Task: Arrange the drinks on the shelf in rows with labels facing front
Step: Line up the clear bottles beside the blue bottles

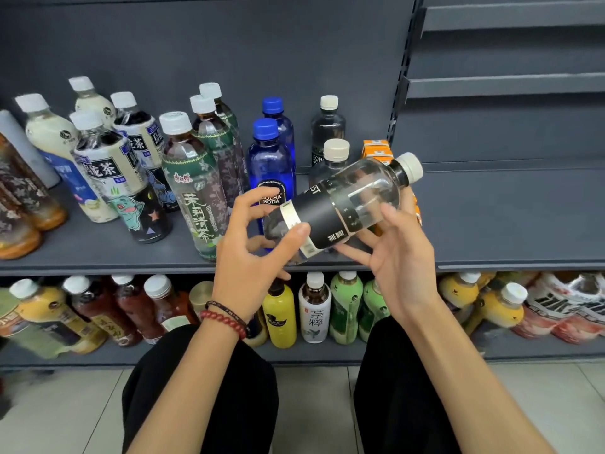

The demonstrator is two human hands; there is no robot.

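**Logger:** Head view, the only one. You held a clear plastic bottle with a black label and off-white cap [343,204] in the air in front of the grey metal shelf [507,217]. It was tilted, cap up to the right, and not yet set down.

**Checker:** Grip?

**Logger:** Your left hand [252,253] pinched the base end, thumb on the label and fingers beneath, with the forefinger standing off. Your right hand [399,253] cradled the shoulder from below, thumb curled over the top. The label text ran sideways, so it faced no front.

**Checker:** My judgement on progress: well under way, not finished. Rows ran front to back:
- milky-white bottles [52,136]
- dark tea bottles with cream labels [108,162]
- green-labelled tea bottles [193,178]
- cobalt-blue bottles [270,165]
- two standing clear black-labelled bottles [327,126] that matched yours

Yours probably belonged with that pair. Left to do: turn it upright, label forward, and place it.

**Logger:** Contents. Yours showed clear liquid, but I could not read the level. The milky-white bottles held a pale opaque drink and the tea bottles a dark brown one. The blue tint hid what the cobalt ones held. The small orange cartons [376,149] were closed and partly hidden behind your bottle.

**Checker:** The lower shelf's yellow and green bottles [280,309] were too blurred to say which way their labels faced.
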